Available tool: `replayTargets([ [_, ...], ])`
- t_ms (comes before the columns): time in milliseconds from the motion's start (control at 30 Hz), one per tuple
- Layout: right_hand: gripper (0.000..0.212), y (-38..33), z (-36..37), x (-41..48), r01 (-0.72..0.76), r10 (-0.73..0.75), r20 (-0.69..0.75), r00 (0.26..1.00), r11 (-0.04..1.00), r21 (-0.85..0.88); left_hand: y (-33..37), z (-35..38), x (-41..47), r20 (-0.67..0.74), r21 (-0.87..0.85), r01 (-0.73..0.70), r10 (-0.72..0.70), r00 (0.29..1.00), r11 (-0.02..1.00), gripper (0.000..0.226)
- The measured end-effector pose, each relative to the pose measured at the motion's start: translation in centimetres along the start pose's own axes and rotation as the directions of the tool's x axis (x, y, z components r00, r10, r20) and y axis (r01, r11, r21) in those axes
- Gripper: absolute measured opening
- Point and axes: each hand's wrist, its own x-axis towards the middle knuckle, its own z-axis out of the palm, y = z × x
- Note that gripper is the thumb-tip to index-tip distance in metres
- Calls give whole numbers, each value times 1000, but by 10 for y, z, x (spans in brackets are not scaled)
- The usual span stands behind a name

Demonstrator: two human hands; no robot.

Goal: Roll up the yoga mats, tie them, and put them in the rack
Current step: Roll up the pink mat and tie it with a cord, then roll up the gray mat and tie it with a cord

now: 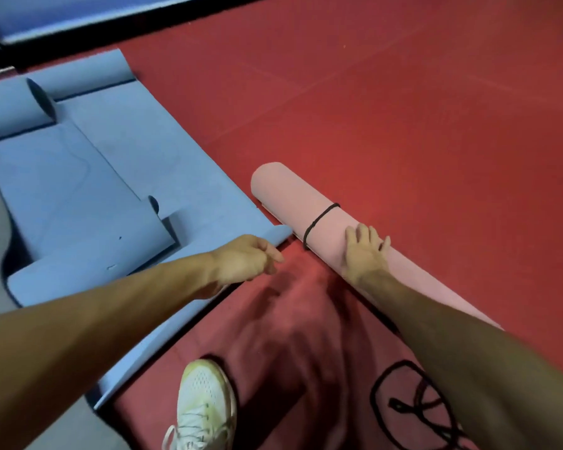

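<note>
The pink mat [290,196] lay rolled on the floor [436,125], one black band [320,219] round its far end. The right hand [364,254] pressed it, fingers spread; the left hand [247,258] hung loosely curled, empty. The blue mats [111,177] lay mostly unrolled and untied — racking looked some way off.

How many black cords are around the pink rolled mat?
1: a thin black cord circles the pink rolled yoga mat just beyond the right hand. The forearm may hide another.
</note>
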Motion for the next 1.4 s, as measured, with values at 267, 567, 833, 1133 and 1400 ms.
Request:
replayTargets([
  [267, 55, -100, -111, -59, 433, -476, 114, 872, 859, 274, -19, -66, -101, -279, 12, -8, 11, 960, 1000, 24],
  [567, 51, -287, -247, -145, 777, -703, 405, 584, 629, -29, -126, -158, -250, -481, -47, 30, -49, 875, 998, 24],
  [833, 61, -435, -222, -213, 850, -605, 598, 525, 394, -348, -296, -170, -356, -591, -204, 202, -285, 755, 958, 21],
  [1133, 49, -510, -82, -269, 935, -663, 682, 308, 342, -89, -410, -131, -362, -579, -213, 314, -379, 722, 925, 27],
  [1400, 50, -487, 85, -318, 869, -628, 764, 145, 451, 205, -498, -54, -340, -229, -64, 400, -404, 886, 914, 32],
])
